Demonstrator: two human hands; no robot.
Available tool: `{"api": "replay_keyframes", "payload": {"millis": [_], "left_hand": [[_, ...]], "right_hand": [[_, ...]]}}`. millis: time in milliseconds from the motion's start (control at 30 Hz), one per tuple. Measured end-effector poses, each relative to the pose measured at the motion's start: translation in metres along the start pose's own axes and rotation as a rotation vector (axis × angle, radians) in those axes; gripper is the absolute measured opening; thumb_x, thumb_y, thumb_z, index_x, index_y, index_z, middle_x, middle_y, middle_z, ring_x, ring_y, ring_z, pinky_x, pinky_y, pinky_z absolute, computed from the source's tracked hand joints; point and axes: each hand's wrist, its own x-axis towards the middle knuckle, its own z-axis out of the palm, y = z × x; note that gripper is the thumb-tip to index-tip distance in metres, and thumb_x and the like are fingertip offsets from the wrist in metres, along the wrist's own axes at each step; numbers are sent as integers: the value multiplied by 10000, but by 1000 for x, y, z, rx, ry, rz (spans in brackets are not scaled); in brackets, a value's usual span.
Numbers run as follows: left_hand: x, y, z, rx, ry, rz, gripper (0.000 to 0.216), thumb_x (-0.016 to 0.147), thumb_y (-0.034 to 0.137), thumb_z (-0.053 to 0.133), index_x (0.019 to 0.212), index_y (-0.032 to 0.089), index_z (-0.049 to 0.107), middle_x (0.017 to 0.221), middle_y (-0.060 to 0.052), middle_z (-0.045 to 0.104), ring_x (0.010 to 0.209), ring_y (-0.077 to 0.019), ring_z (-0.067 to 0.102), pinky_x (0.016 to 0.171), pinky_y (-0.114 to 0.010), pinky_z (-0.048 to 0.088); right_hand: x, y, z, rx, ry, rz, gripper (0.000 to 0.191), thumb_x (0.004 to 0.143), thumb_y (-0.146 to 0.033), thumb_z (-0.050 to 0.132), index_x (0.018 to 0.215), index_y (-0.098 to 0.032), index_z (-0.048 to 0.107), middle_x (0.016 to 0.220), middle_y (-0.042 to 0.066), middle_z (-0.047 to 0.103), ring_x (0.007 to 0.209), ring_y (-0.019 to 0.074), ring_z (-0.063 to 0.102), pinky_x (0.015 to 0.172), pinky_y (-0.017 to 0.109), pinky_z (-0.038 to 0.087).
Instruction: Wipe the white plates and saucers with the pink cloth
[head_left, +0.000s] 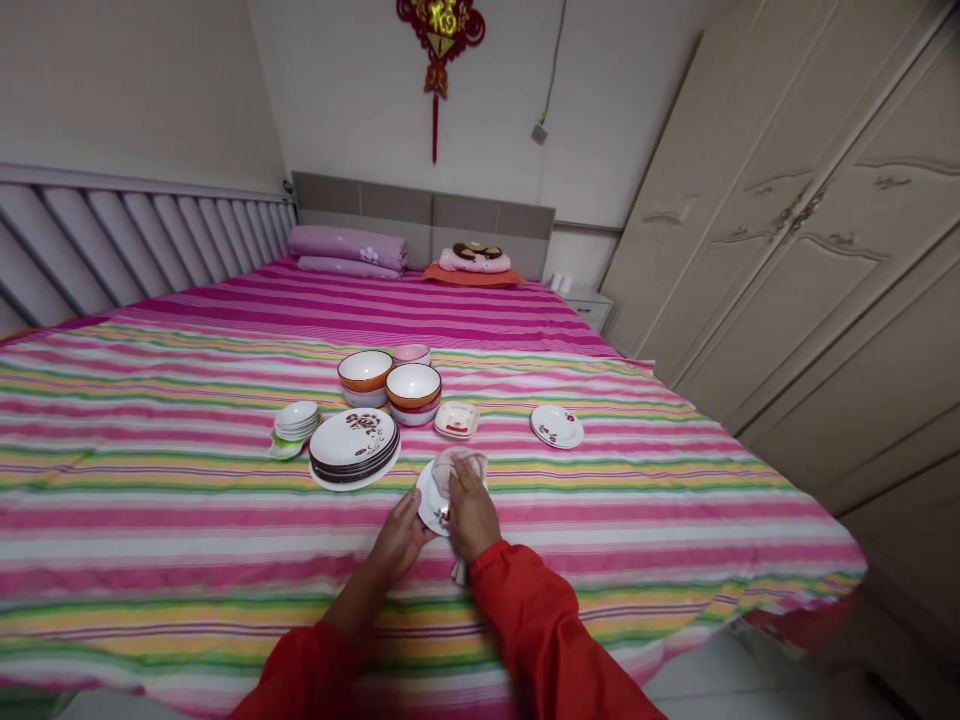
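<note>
One plate [430, 505] is gripped at eight o'clock by the left hand [401, 535]. The right hand [475, 515] clutches a cloth [445, 467], hiding the plate's two-o'clock side

Grey headboard [397, 203] against a white wall [337, 90], pale wardrobe [720, 250] right; the dim floor [709, 672] looks tiled.

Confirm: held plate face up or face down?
Face up: the plate shows its flower print to the camera; the cloth under the right hand hides part of it.
</note>
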Motion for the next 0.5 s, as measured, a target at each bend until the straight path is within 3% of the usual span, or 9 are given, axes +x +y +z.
{"api": "replay_keyframes", "payload": {"millis": [133,267,500], "left_hand": [[1,-1,-3,-11,13,9,302,799,266,629,1082,182,565,1054,-101,676,1011,-232,618,817,-345,508],[1,-2,-4,-12,1,28,292,761,245,660,1038,186,589,1044,-89,677,968,-222,628,800,-323,509],[-2,0,-2,12,-53,13,267,780,335,651,977,164,598,988,-107,687,912,-250,638,795,-398,512]], "right_hand": [[-1,-13,9,73,-52,-57,560,698,10,429,1234,-106,541,1391,162,450,1314,234,375,1097,452,312],[-20,-21,1,111,-88,-112,536,735,-20,426,1248,-130,536,1366,131,487,1294,224,404,1093,430,330],[-60,-3,-25,6,-34,-134,527,743,-17,406,1238,-142,540,1310,143,530,1251,231,448,1048,464,387]]}}
